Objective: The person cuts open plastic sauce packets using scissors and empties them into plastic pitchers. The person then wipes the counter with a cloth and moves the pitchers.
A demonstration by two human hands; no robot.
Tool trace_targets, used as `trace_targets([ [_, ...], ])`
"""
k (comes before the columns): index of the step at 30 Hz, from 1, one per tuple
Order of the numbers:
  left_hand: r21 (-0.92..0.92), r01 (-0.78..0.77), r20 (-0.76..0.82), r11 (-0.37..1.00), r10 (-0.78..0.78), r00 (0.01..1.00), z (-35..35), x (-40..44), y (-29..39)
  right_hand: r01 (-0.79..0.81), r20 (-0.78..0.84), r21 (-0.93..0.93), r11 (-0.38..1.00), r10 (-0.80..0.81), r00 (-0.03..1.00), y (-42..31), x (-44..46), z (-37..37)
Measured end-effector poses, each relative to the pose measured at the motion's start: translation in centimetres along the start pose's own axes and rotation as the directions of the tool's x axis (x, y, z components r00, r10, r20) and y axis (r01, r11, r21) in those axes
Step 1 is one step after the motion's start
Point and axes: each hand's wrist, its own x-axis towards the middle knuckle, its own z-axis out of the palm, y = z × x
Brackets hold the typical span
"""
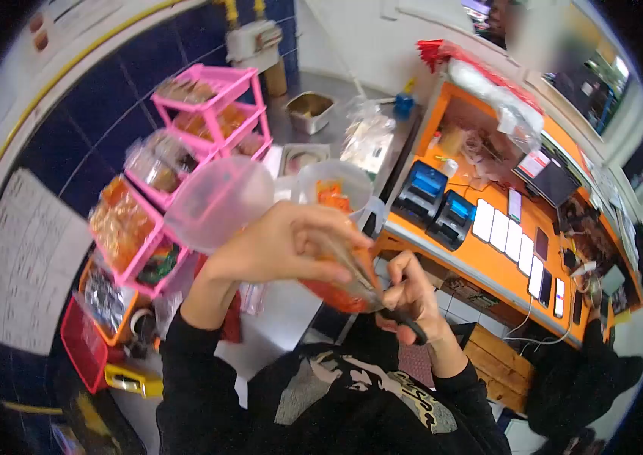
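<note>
My left hand is closed on the top of a clear plastic bag with orange-red contents, held up in front of my chest. Close on its right, my right hand has its fingers in the black handles of a pair of scissors. The blades point left against the bag's gathered top; motion blur hides whether they are apart. Behind the bag stands a translucent tub with orange packets inside. An upright translucent round container is just beyond my left wrist.
Pink stacked baskets with bagged goods stand along the tiled wall. A metal pan sits at the back of the steel counter. To the right, an orange desk carries two black-and-blue devices and several phones. Another person's dark clothing shows lower right.
</note>
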Motion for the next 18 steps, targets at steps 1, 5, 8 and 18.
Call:
trace_targets([
  [1, -0.012, -0.041, 0.061, 0.999, 0.041, 0.997, 0.2, 0.4, -0.5, 0.009, 0.022, 0.064, 0.998, -0.011, 1.000, -0.1, 0.0, -0.1],
  [5, -0.130, 0.062, 0.081, 0.990, -0.052, 0.995, 1.2, 1.7, -0.9, -0.005, -0.086, 0.089, 0.996, 0.013, 0.996, -0.1, -0.4, -0.8],
  [8, -0.044, 0.083, 0.079, 0.996, -0.079, 0.994, 1.1, 2.9, -1.6, -0.013, -0.158, 0.092, 0.996, 0.027, 0.987, 0.5, -0.2, -2.1],
  [18, -0.183, 0.306, -0.013, 0.934, -0.313, 0.950, -2.1, 7.1, -5.0, -0.129, -0.062, 0.259, 0.957, 0.150, 0.987, 2.4, 5.1, -8.6],
])
